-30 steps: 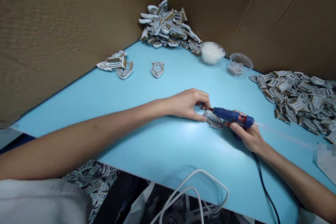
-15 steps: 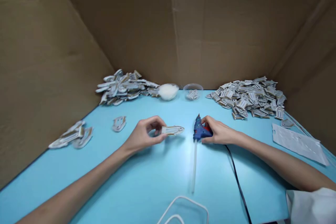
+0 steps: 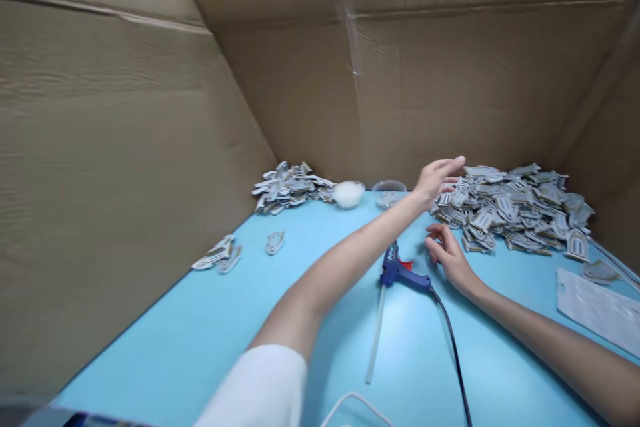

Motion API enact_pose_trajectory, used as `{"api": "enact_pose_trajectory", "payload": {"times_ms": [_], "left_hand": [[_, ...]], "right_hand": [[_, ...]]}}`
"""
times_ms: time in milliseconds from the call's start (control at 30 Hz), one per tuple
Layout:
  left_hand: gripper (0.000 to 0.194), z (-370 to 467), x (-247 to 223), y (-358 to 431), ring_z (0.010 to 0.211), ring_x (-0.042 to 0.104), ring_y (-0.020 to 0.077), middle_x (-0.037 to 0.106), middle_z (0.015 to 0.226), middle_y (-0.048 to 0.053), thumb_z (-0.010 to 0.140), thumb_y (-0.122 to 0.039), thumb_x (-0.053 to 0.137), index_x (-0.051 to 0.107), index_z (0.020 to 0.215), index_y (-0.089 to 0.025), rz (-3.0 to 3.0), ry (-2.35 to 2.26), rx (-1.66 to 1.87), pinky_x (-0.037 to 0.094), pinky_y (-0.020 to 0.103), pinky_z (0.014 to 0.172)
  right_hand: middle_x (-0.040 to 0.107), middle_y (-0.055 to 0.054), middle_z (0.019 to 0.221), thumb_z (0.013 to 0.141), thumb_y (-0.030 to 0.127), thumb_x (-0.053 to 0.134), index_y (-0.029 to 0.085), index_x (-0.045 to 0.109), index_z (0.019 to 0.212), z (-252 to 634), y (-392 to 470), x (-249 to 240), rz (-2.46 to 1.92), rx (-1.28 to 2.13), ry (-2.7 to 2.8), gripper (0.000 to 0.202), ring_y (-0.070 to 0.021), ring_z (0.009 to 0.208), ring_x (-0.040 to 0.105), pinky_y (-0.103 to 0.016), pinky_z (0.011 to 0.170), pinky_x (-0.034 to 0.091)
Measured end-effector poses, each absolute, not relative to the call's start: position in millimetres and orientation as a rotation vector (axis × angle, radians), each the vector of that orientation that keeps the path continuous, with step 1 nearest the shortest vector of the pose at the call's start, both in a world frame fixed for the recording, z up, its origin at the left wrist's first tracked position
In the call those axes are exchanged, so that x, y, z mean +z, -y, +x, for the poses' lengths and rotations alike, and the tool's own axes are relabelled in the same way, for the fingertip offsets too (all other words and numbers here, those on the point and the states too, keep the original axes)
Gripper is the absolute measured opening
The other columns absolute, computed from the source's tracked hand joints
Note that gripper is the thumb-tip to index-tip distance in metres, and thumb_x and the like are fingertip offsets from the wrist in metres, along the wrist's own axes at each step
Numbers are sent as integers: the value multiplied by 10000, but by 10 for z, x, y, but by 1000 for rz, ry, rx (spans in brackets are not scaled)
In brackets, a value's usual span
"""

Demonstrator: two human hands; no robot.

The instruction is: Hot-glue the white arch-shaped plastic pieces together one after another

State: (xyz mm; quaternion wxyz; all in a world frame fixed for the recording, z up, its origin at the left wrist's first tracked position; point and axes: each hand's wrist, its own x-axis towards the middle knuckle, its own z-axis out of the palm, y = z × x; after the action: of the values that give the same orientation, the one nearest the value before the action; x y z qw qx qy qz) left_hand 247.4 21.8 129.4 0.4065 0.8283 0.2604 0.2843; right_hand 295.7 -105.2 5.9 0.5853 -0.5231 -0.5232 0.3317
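My left hand (image 3: 440,177) reaches across to the pile of small grey-white shaped pieces (image 3: 515,213) at the back right. Its fingers are stretched out, with nothing visible in them. A pale piece (image 3: 484,174) on top of the pile lies just beyond the fingertips. Nearer to me, my right hand (image 3: 453,259) is off the glue gun, its fingers loosely bent and thumb apart, holding nothing I can see. To its left the blue hot glue gun (image 3: 397,272) with a red trigger rests on the blue table, a clear glue stick (image 3: 376,337) sticking out of its rear.
Another heap of pieces (image 3: 287,188) lies at the back left, with loose pieces (image 3: 217,255) by the cardboard wall (image 3: 125,147). Two tubs (image 3: 349,194) stand at the back, one partly hidden. A black cord (image 3: 453,340) runs towards me. A white plastic bag (image 3: 597,310) lies right.
My left hand has moved right and away to the right pile, and the piece it held is out of its fingers. My right hand has let go of the glue gun. The view has shifted.
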Motion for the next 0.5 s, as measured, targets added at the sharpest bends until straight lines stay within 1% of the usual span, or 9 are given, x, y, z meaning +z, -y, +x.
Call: {"api": "enact_pose_trajectory", "payload": {"times_ms": [33, 67, 167, 200, 233, 300, 400, 467, 500], "left_hand": [[493, 2489, 1285, -193, 1043, 747, 110, 717, 1357, 134, 1186, -401, 232, 537, 1452, -120, 2113, -667, 734, 580, 190, 762], [457, 2443, 1248, -174, 1067, 742, 98, 703, 1399, 142, 1184, -364, 261, 520, 1474, -125, 2143, -678, 745, 567, 176, 762], [345, 1935, 1048, -216, 1091, 728, 107, 663, 1476, 154, 1105, -288, 533, 573, 1426, -168, 2252, -754, 760, 564, 202, 790], [332, 1659, 984, -269, 1094, 723, 112, 646, 1494, 158, 1067, -266, 595, 601, 1387, -177, 2286, -808, 767, 568, 220, 813], [327, 1345, 933, -338, 1131, 706, 128, 632, 1514, 138, 1046, -262, 612, 620, 1365, -189, 2322, -862, 767, 569, 233, 849], [277, 654, 870, -503, 1153, 693, 164, 712, 1384, 62, 1018, -288, 598, 672, 1271, -204, 2438, -1075, 710, 560, 254, 906], [157, -328, 803, -725, 1108, 712, 277, 772, 1172, 120, 896, -224, 648, 713, 1016, -147, 2426, -1452, 656, 556, 352, 936], [143, -803, 724, -823, 1062, 728, 349, 778, 1073, 156, 802, -227, 715, 707, 917, -143, 2376, -1669, 577, 566, 395, 892], [149, -965, 674, -857, 1036, 734, 367, 777, 1028, 163, 779, -240, 731, 704, 890, -145, 2349, -1751, 533, 568, 400, 867]], "right_hand": [[532, 24, 897, 967, 548, 619, 252, 530, 1108, 2972, 1027, 28, -1211, 766, 1222, 340, -130, 619, 506, -269, 565, 440], [534, 27, 883, 950, 565, 629, 245, 531, 1105, 2986, 998, -10, -1208, 757, 1222, 369, -134, 610, 501, -272, 551, 439], [548, 32, 859, 935, 588, 642, 231, 545, 1124, 3016, 939, -116, -1228, 730, 1234, 416, -136, 593, 494, -274, 535, 436], [555, 30, 862, 941, 588, 643, 228, 551, 1132, 3020, 940, -137, -1241, 722, 1252, 418, -135, 593, 497, -276, 539, 441], [566, 26, 870, 950, 586, 639, 227, 556, 1139, 3021, 951, -147, -1256, 710, 1282, 414, -137, 595, 504, -278, 544, 447], [598, 10, 887, 984, 560, 611, 224, 561, 1150, 3015, 989, -133, -1301, 639, 1382, 378, -144, 604, 527, -287, 559, 463], [658, -20, 887, 1038, 450, 550, 229, 564, 1137, 2984, 1003, -48, -1392, 331, 1638, 242, -171, 629, 593, -301, 580, 481], [689, -40, 864, 1054, 354, 501, 245, 575, 1103, 2942, 913, 41, -1440, 17, 1855, 140, -201, 649, 637, -322, 597, 498], [702, -52, 858, 1050, 312, 483, 251, 587, 1077, 2910, 827, 97, -1451, -114, 1953, 123, -221, 668, 655, -338, 615, 508]]}}
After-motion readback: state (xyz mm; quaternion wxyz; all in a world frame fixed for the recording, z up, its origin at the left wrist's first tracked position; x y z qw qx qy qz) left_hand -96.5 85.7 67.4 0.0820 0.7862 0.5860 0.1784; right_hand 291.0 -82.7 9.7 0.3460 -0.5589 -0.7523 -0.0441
